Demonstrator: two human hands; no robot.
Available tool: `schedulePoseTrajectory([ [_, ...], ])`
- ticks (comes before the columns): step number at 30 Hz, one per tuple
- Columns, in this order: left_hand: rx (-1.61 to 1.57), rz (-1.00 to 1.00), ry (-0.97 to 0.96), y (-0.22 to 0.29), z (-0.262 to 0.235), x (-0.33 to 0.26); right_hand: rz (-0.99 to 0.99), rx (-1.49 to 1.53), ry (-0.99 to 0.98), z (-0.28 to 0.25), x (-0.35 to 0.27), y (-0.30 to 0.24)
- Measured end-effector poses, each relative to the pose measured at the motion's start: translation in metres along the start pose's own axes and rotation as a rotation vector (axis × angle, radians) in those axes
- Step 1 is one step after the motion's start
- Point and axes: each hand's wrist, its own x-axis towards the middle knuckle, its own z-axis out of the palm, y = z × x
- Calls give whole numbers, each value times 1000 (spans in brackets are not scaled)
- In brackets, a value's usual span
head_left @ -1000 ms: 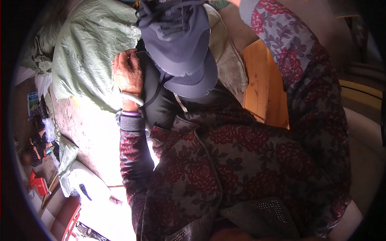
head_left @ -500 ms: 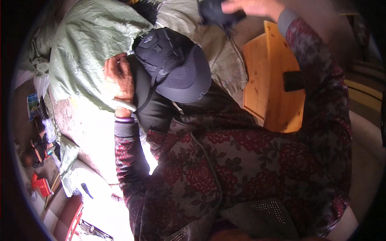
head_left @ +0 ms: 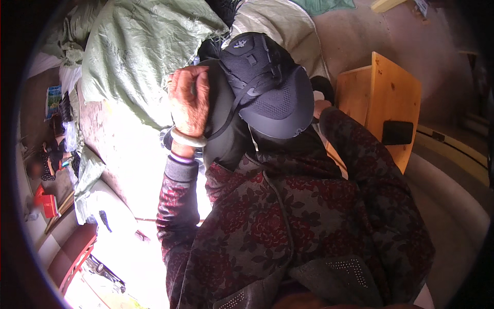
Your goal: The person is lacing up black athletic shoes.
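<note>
The right hand has dropped beside the wooden stool, its grip hidden and undeterminable, while the left hand rests at the dark trouser leg, fingers loosely together, apparently leaving handling of the lap-borne grey cap paused.

The left forearm rises nearly vertically from the lower edge. The left wrist is almost in line with it; the left hand presents its back, fingers loosely bent, palm concealed. The right forearm slants inward toward the upper left. The right hand is mostly hidden; its finger position cannot be determined.
</note>
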Motion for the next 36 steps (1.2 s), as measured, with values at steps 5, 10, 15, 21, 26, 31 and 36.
schedulePoseTrajectory([
  [5,-13,-71,-169,23,-12,-13,-4,-110,176,-14,1,-62],
  [10,95,-130,-347,32,-22,-19,-55,1007,303,-144,-40,-180],
  [15,-54,-243,-564,31,-21,-11,-282,938,857,-206,-120,-279],
  [21,-9,-236,-663,28,-26,-7,-768,246,841,-185,-172,-335],
  [26,-22,-122,-602,17,-31,-16,-786,27,774,-161,-188,-342],
  [31,88,-65,-634,17,-41,-20,-791,-15,738,-140,-188,-338],
  [36,96,-115,-620,18,-47,-26,-846,-26,733,-138,-188,-336],
])
